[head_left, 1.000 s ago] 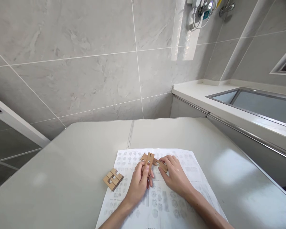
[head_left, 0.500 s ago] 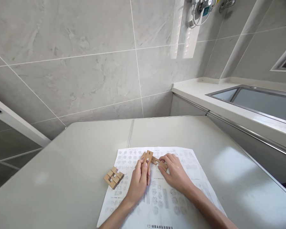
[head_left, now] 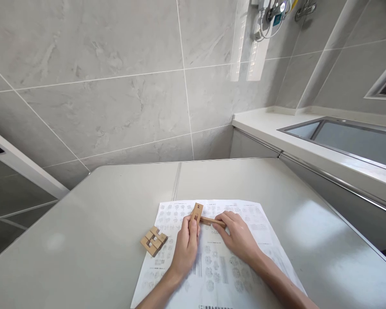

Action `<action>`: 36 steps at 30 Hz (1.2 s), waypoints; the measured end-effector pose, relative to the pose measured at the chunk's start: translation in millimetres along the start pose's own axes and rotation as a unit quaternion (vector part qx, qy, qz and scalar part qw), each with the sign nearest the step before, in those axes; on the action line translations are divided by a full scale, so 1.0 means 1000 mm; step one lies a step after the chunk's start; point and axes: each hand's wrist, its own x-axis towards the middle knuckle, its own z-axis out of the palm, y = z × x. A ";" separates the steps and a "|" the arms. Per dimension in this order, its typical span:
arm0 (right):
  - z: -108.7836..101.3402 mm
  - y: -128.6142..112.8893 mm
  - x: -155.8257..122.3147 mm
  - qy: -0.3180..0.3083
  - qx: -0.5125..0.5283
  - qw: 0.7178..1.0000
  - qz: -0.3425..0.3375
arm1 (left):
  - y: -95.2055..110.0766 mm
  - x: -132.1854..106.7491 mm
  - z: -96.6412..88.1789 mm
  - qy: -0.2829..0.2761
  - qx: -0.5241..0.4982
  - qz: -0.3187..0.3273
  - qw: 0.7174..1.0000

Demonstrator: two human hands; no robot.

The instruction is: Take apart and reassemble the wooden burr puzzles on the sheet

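Note:
My left hand (head_left: 187,245) is closed on a notched wooden puzzle piece marked 2 (head_left: 197,210), holding it up on end. My right hand (head_left: 238,238) pinches a second wooden bar (head_left: 211,221) that lies across and meets the first piece. Both hands rest over a printed instruction sheet (head_left: 241,274) spread on the grey table (head_left: 99,223). To the left of my left hand, a small cluster of joined wooden pieces (head_left: 153,240) sits at the sheet's edge, untouched.
A tiled wall rises behind the table. A white counter with a steel sink (head_left: 350,137) runs along the right. A white-framed glass panel (head_left: 16,167) stands at the left. Cables and a fitting (head_left: 273,13) hang on the wall at the top.
The piece marked 2 has been tipped more upright in my left hand. The piece that lay behind it no longer shows. My right hand has shifted slightly along its bar.

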 end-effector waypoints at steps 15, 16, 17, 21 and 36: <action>-0.014 -0.015 0.007 -0.030 0.246 0.963 0.111 | -0.009 0.001 0.000 0.001 0.032 0.009 0.999; -0.013 -0.016 0.007 -0.037 0.255 0.960 0.110 | -0.009 0.001 0.000 0.001 0.035 0.011 0.999; -0.013 -0.017 0.006 -0.044 0.262 0.958 0.109 | -0.009 0.001 -0.001 0.002 0.039 0.013 0.999; -0.012 -0.018 0.005 -0.059 0.277 0.953 0.108 | -0.006 0.001 -0.001 0.001 0.053 0.022 0.998; -0.017 -0.025 0.003 -0.095 0.279 0.949 0.117 | -0.002 -0.005 0.003 -0.008 0.083 0.060 0.995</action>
